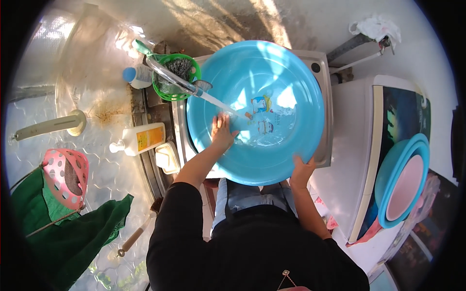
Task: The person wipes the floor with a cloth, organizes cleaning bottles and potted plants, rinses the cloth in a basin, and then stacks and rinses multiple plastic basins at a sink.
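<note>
A large light-blue plastic basin (251, 165) rests over a stainless-steel sink (323, 145). Printed penguin pictures show on its bottom. From a curved metal faucet (171, 75), a stream of water (222, 104) runs into it, and shallow water glints inside. My left hand (222, 135) is inside at the left, palm down with thumb spread, by the inner wall; whether it presses on the plastic is hard to tell. At the near right, my right hand (302, 171) grips the basin's rim, its fingers slightly blurred.
Left of the sink are a green basket (171, 96) holding steel wool (179, 68), a blue-capped bottle (140, 75), a white pump bottle (143, 139) and a small plastic tray (167, 158). A washing machine (351, 145) stands at the right, with stacked basins (383, 192) on top.
</note>
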`<state>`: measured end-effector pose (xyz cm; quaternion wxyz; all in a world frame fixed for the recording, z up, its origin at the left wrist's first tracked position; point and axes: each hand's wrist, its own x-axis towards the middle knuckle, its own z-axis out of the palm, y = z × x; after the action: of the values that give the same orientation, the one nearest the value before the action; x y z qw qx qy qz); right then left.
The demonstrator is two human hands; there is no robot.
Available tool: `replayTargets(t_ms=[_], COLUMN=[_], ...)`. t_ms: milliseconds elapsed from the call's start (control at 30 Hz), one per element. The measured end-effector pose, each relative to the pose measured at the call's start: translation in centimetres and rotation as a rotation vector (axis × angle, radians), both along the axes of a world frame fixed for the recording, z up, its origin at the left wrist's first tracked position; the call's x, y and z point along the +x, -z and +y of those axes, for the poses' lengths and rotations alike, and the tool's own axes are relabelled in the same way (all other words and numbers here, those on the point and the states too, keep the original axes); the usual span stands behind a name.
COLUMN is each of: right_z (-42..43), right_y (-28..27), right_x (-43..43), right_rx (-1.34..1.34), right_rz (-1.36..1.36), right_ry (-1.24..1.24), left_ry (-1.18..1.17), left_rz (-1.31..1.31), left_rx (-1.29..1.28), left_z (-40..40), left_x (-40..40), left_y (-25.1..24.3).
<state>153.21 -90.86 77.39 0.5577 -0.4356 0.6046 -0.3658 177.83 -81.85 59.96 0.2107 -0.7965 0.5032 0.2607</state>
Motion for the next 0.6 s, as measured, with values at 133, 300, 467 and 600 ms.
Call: replayTargets(t_ms=[133, 300, 467, 600], right_z=[0.1, 0.4, -0.9, -1.3], right_y=[-0.2, 0.6, 2.2, 3.9], right_x=[0.1, -0.6, -2.8, -3.4], right_rx=[-0.027, -0.024, 0.06, 0.153], right_rz=[-0.033, -0.027, 0.002, -0.057], right_ry=[-0.048, -0.099, -0.059, -0.021], left_ry=[-0.721, -0.516, 0.136, 0.806], left_rz=[0.035, 0.179, 0.69, 0.534], left_rx=[-0.63, -1.021, -0.928, -0.623], left_z=[-9.2, -21.4, -13.4, -2.8], left_x=[-1.7, -5.7, -15.8, -4.1], left_y=[3.2, -0.5, -1.4, 2.2])
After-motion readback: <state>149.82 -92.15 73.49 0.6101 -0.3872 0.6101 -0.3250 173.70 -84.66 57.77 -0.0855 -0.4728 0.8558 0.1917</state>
